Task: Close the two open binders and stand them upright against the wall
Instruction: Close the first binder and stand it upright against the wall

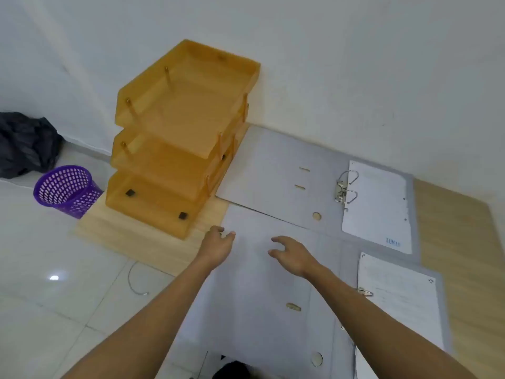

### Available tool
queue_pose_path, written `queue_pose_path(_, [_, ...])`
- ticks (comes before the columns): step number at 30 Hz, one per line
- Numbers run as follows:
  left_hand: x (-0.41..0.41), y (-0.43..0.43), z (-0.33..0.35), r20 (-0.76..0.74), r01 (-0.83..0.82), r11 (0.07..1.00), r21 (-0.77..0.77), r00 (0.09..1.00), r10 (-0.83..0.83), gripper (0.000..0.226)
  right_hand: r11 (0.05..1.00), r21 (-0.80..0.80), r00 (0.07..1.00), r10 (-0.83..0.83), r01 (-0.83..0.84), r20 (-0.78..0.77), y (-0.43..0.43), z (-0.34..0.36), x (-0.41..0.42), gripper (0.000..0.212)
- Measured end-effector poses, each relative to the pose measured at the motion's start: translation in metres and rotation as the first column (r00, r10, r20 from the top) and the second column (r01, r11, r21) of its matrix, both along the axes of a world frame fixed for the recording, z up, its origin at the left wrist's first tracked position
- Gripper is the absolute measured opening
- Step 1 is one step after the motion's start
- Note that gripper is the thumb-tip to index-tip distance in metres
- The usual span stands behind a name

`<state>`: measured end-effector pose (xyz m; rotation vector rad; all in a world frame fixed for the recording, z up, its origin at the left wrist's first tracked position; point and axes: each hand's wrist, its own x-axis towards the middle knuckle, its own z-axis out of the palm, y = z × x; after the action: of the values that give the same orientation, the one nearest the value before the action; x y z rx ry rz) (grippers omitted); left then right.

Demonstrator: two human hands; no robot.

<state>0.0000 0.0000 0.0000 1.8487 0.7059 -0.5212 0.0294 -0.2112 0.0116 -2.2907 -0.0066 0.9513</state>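
Observation:
Two grey lever-arch binders lie open and flat on a wooden table. The far binder (276, 170) rests near the white wall (355, 77), with metal rings (345, 188) and white paper (375, 206) on its right half. The near binder (254, 291) overlaps its front edge and also holds white sheets (399, 296) on the right. My left hand (218, 242) reaches to the far left corner of the near binder's cover, fingers apart. My right hand (292, 254) hovers over the same cover, fingers spread, holding nothing.
An orange three-tier letter tray (180, 138) stands on the table to the left of the binders, against the wall. On the tiled floor to the left sit a purple mesh basket (65, 190) and a dark bag (26, 143). A wire loop (136, 280) lies on the floor.

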Motion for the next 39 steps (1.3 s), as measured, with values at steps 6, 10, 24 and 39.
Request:
queue_pose_path(6, [-0.021, 0.002, -0.028, -0.028, 0.084, 0.952, 0.294, 0.996, -0.079, 0.060, 0.980, -0.158, 0.992, 0.124, -0.118, 0.026, 0.005, -0.034, -0.020, 0.067])
queue_pose_path(10, [-0.027, -0.001, -0.036, 0.041, -0.071, 0.958, 0.278, 0.997, 0.062, 0.052, 0.981, -0.154, 0.992, 0.123, -0.120, 0.010, 0.008, -0.043, -0.027, 0.069])
queue_pose_path(24, [-0.003, 0.031, 0.036, 0.039, 0.033, 0.974, -0.224, 0.999, -0.025, 0.024, 0.973, 0.179, 0.986, -0.157, 0.147, 0.047, 0.008, -0.002, -0.042, 0.068])
queue_pose_path(39, [-0.033, -0.209, 0.120, 0.281, 0.210, 0.816, -0.539, 0.958, -0.061, 0.071, 0.740, 0.629, 0.890, -0.425, 0.237, 0.164, -0.109, 0.124, -0.088, 0.062])
